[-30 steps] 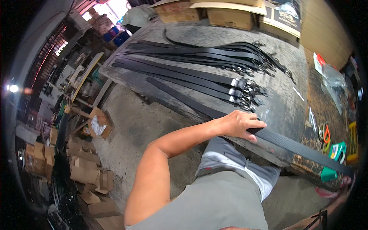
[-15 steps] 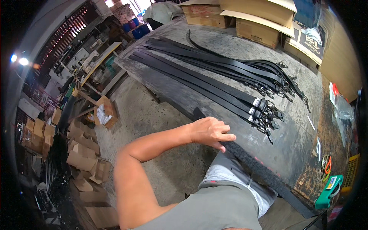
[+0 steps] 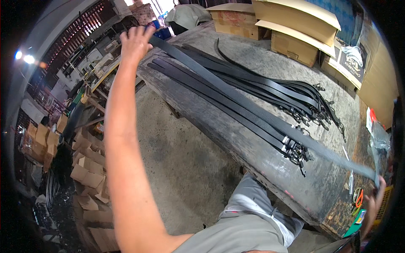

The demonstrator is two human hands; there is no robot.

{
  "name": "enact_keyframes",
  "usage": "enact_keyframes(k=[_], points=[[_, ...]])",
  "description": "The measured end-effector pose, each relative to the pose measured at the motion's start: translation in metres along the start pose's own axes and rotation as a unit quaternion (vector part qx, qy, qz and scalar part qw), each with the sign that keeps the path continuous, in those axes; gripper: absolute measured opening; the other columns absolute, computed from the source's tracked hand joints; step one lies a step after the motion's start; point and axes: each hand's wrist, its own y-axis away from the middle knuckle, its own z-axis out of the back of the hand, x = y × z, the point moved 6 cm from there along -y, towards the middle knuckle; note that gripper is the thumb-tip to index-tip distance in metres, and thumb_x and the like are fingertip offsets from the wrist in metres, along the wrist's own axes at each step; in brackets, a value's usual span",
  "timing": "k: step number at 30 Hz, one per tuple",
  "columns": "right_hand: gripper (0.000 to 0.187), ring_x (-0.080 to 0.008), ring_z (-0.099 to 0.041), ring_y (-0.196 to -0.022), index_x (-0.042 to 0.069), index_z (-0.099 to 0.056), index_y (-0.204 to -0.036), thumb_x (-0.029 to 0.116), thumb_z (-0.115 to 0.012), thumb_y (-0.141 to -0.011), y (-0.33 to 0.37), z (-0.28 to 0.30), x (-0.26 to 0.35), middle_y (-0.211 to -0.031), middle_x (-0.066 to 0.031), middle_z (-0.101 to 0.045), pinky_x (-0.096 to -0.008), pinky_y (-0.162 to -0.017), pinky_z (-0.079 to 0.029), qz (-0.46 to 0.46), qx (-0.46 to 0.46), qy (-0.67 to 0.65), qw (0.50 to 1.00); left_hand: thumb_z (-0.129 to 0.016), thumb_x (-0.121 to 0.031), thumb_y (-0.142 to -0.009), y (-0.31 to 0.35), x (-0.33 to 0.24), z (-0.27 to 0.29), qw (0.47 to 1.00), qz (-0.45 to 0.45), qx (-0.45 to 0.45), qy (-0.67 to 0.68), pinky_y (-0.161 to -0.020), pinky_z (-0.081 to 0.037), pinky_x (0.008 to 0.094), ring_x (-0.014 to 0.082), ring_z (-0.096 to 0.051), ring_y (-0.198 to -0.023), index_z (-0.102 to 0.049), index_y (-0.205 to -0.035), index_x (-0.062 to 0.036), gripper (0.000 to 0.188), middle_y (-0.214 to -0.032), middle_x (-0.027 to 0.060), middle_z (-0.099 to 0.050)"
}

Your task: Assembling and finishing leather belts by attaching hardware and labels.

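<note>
Black strap [image 3: 236, 99] stretched taut between both hands, raised above the worn workbench [image 3: 261, 67]. Head view: left hand [image 3: 136, 42] far out, fingers closed on one strap end; right hand [image 3: 373, 202] at the lower right rim, gripping the other end. More black belts [image 3: 253, 84] with buckles lie in rows beneath. Cardboard boxes [image 3: 291, 31] behind.

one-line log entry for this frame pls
left hand: grips far end of black strap | right hand: holds near end | strap: stretched above workbench | other straps: laid flat
</note>
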Motion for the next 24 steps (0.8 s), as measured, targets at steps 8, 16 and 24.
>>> enact_keyframes(k=[8, 16, 24], points=[[0.051, -0.0384, -0.058, -0.091, 0.008, -0.049, -0.111, 0.012, -0.079, -0.07, -0.065, -0.315, 0.17, -0.099, -0.0157, -0.052, -0.0467, -0.071, -0.051, 0.127, 0.064, 0.136, 0.981, -0.079, -0.04, -0.066, 0.061, -0.239, 0.03, 0.922, -0.12, 0.047, 0.365, -0.083, -0.047, 0.0478, 0.0309, -0.049, -0.117, -0.058, -0.111, -0.0149, 0.056, -0.124, 0.0102, -0.053], [0.062, -0.0366, -0.056, -0.103, 0.008, -0.054, -0.12, 0.02, -0.082, -0.066, -0.071, -0.318, 0.126, -0.108, -0.0161, -0.053, -0.0435, -0.083, -0.049, 0.077, 0.158, 0.094, 0.98, -0.074, -0.041, -0.077, 0.077, -0.395, 0.105, 0.763, -0.171, 0.106, 0.614, -0.101, -0.039, 0.0481, 0.036, -0.042, -0.129, -0.053, -0.13, -0.0093, 0.065, -0.137, 0.018, -0.048], [0.06, -0.037, -0.054, -0.109, 0.011, -0.052, -0.12, 0.026, -0.081, -0.07, -0.082, -0.332, 0.115, -0.113, -0.015, -0.052, -0.0453, -0.088, -0.048, 0.118, 0.195, 0.067, 0.971, -0.067, -0.036, -0.085, 0.084, -0.435, 0.077, 0.739, -0.158, 0.142, 0.639, -0.103, -0.037, 0.0475, 0.0341, -0.045, -0.13, -0.053, -0.132, -0.0107, 0.055, -0.132, 0.0128, -0.054]])
